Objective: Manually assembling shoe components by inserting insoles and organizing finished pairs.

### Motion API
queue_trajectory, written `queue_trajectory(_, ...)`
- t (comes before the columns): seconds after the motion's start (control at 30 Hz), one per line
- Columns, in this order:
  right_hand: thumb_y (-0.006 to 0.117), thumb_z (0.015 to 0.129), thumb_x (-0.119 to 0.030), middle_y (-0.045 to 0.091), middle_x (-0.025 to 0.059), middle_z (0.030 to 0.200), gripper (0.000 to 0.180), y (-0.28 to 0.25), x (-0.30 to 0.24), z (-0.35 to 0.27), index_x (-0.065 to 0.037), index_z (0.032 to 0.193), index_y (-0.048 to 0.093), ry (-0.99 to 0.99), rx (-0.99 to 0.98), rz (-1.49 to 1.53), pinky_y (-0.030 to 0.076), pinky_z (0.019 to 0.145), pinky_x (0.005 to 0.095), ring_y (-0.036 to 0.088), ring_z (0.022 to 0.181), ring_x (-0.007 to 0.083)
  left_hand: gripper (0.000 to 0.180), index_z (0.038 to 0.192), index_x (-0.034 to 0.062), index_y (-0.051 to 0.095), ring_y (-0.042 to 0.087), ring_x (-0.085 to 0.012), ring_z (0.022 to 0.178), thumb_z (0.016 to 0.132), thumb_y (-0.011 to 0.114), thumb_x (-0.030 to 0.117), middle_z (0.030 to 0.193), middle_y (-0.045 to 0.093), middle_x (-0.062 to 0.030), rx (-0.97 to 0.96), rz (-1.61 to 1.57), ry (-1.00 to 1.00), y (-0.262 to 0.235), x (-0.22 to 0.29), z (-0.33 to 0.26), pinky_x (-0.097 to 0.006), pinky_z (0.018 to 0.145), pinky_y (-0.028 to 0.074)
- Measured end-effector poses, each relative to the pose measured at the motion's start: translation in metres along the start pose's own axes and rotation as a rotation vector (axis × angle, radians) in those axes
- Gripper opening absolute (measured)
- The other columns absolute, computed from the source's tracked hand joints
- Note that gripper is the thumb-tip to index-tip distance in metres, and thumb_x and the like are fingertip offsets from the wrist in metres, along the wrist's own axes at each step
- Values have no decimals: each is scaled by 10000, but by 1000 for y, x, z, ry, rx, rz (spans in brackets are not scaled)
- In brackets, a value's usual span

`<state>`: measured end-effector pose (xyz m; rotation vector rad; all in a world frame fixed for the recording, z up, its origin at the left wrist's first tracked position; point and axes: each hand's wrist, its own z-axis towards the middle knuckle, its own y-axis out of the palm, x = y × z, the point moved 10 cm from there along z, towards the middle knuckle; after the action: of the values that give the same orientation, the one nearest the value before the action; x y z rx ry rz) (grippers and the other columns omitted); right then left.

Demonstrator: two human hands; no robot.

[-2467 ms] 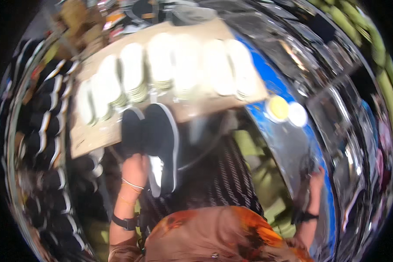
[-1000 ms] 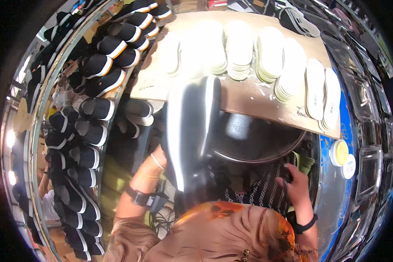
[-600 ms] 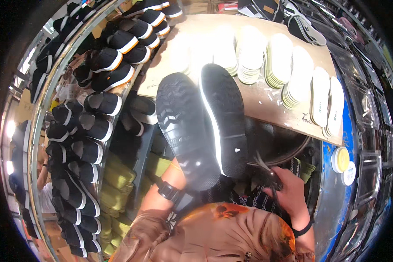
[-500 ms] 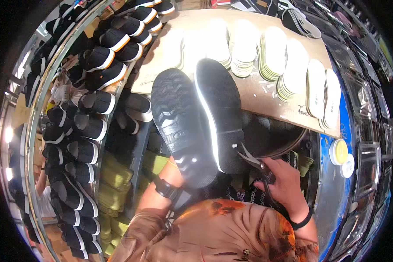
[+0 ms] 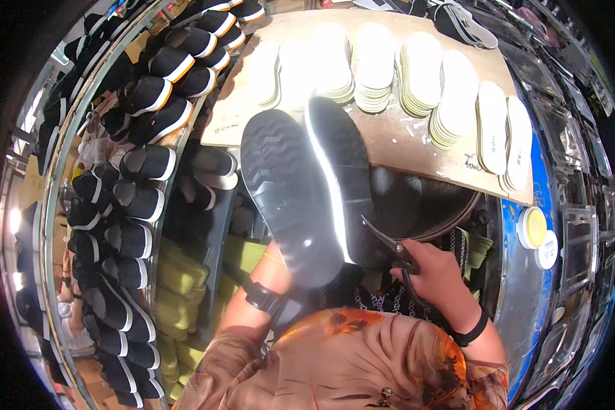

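A pair of black shoes (image 5: 275, 181) is held up with the patterned soles toward me, a white sidewall stripe showing between them. My left hand (image 5: 276, 263) grips the pair from behind at the lower end; its fingers are hidden by the soles. In my right hand (image 5: 436, 273) is a pair of scissors (image 5: 393, 247), fingers wrapped around the dark handles. Their blades point up and left, with the tips close to the right shoe's edge; whether they touch it I cannot tell.
Stacks of pale insoles (image 5: 417, 75) lie on a wooden board (image 5: 403, 147) ahead. A dark round tub (image 5: 424, 205) sits under its edge. Racks of black shoes (image 5: 143, 164) rise at left, above yellow-green pieces (image 5: 178, 287). Round lids (image 5: 531, 227) rest on the blue surface at right.
The scissors have shifted slightly left and up beside the shoe. A small white bit seen near their tips on the shoe no longer shows. The shoes have tilted a little.
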<state>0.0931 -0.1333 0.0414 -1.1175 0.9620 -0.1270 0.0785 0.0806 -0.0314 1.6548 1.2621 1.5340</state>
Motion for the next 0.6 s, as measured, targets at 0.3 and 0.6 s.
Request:
queue_trajectory(0.3,727,648,-364,528,94,718,498,-10,-41,16,-124,1051,559,-179,-55,-135,459,534,384,568,639,306,220,1009,-46,594,617,-177,818,823,517,42,896,647,-122,46,28,13,-5,-8,7,-303,724,500)
queue_trajectory(0.6,749,674,-256,631,181,834,448,13,16,-4,-48,1040,596,-32,-122,348,493,694,352,632,800,328,243,1000,-57,585,608,-288,803,801,511,62,895,626,-192,87,1356,235,6,22,0,-358,716,503)
